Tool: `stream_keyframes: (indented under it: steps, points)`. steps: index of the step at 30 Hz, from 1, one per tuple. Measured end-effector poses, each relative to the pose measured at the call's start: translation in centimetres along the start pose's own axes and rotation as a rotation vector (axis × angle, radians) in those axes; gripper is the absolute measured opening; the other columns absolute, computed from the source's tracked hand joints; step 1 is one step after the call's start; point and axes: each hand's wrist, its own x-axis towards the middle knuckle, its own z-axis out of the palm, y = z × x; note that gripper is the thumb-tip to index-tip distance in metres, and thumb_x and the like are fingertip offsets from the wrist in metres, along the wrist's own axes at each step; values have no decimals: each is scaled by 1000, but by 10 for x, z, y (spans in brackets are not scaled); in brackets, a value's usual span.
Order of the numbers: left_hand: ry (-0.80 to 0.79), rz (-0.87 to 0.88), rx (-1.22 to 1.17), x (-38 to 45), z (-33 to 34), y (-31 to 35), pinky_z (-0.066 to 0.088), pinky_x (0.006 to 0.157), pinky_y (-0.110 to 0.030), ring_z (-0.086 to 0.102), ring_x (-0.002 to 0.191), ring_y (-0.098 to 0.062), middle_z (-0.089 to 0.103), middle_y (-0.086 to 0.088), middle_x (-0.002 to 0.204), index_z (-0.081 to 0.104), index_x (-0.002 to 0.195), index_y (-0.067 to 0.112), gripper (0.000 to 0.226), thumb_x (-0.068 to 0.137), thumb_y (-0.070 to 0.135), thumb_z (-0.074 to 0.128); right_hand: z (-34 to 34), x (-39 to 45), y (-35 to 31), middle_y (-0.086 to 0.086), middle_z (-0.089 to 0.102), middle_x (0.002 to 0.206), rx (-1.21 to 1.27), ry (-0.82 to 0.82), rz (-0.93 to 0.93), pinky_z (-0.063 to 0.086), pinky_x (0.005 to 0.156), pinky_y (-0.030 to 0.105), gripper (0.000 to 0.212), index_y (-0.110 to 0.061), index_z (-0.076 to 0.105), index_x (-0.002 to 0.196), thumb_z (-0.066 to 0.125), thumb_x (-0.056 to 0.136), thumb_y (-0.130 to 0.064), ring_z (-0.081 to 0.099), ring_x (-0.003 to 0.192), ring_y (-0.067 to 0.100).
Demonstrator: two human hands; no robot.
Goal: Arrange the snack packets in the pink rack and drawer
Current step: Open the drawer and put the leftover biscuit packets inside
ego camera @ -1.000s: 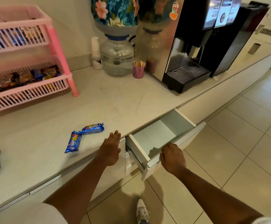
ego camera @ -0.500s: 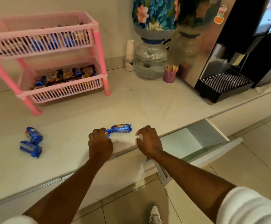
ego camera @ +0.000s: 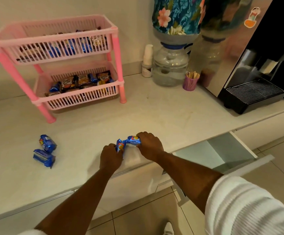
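Near the counter's front edge my left hand is closed on a blue snack packet. Right beside it my right hand grips a second blue packet; the two packets touch end to end. Two more blue packets lie loose on the counter to the left. The pink rack stands at the back left, with several packets in its upper and lower baskets. To the right, below the counter, the white drawer is pulled out and looks empty inside.
A water dispenser with a floral cover, a stack of paper cups and a purple cup of sticks stand at the back. A black coffee machine fills the right end of the counter. The floor below is tiled.
My right hand left the drawer front and came to the counter. Both hands closed on the two blue packets and lifted their ends. The view swung left, showing more of the rack.
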Motion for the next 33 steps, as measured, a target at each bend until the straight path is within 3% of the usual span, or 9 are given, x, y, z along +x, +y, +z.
stream_keyframes:
  steps: [3, 6, 12, 16, 19, 23, 27, 30, 33]
  points:
    - [-30, -34, -42, -1, 2, 3, 52, 78, -38, 65, 94, -30, 67, -16, 106, 66, 111, 4, 36, 89, 33, 66, 0, -4, 2, 3, 59, 123, 69, 19, 53, 49, 82, 36, 47, -21, 52, 131, 68, 86, -27, 57, 108, 25]
    - [-56, -72, -119, -9, 8, 15, 52, 79, -38, 65, 95, -32, 68, -17, 106, 66, 111, 2, 38, 91, 34, 63, -4, -13, 5, 4, 57, 130, 205, 69, 150, 50, 90, 35, 56, -20, 49, 136, 72, 85, -28, 56, 115, 24]
    - [-108, -32, -421, -51, 31, 79, 43, 56, -23, 68, 78, -22, 70, -4, 82, 71, 93, 10, 23, 92, 31, 63, -31, -61, 40, 5, 53, 133, 484, 226, 282, 50, 98, 34, 71, -17, 45, 145, 77, 82, -25, 57, 117, 18]
    - [-303, -56, -605, -81, 64, 120, 60, 72, -33, 71, 84, -20, 73, -7, 96, 68, 107, 11, 24, 90, 27, 66, -53, -103, 88, -6, 64, 112, 518, 301, 351, 48, 80, 16, 50, -31, 67, 120, 78, 72, -18, 62, 100, 8]
    - [-443, -66, -670, -97, 95, 148, 51, 49, -17, 69, 68, -7, 70, -7, 93, 62, 103, 8, 19, 90, 22, 65, -66, -129, 136, -18, 66, 99, 560, 308, 445, 52, 74, 18, 41, -45, 66, 96, 82, 67, -21, 66, 88, 3]
    - [-603, -49, -605, -108, 138, 179, 56, 61, -23, 66, 72, -2, 68, 8, 86, 56, 86, 29, 10, 91, 23, 62, -73, -143, 202, -10, 67, 94, 501, 181, 589, 56, 70, 28, 42, -34, 61, 93, 89, 64, -23, 68, 79, 9]
    - [-657, -95, -538, -107, 182, 209, 48, 54, -12, 62, 69, 5, 63, 17, 81, 52, 80, 34, 17, 92, 26, 62, -73, -137, 258, -15, 66, 80, 393, -85, 627, 49, 62, 24, 41, -34, 57, 85, 88, 60, -41, 64, 74, 3]
    - [-658, -162, -487, -94, 222, 225, 57, 69, -30, 66, 76, -13, 68, 0, 88, 64, 92, 24, 5, 94, 25, 59, -71, -116, 291, -16, 59, 73, 276, -260, 597, 37, 54, 21, 40, -30, 57, 80, 82, 64, -57, 59, 70, 6]
    - [-648, -339, -407, -78, 263, 229, 58, 79, -37, 69, 90, -26, 69, -14, 104, 61, 116, 5, 28, 92, 20, 60, -60, -98, 313, -10, 59, 72, 193, -409, 561, 36, 50, 20, 37, -28, 57, 75, 80, 67, -57, 58, 68, 7]
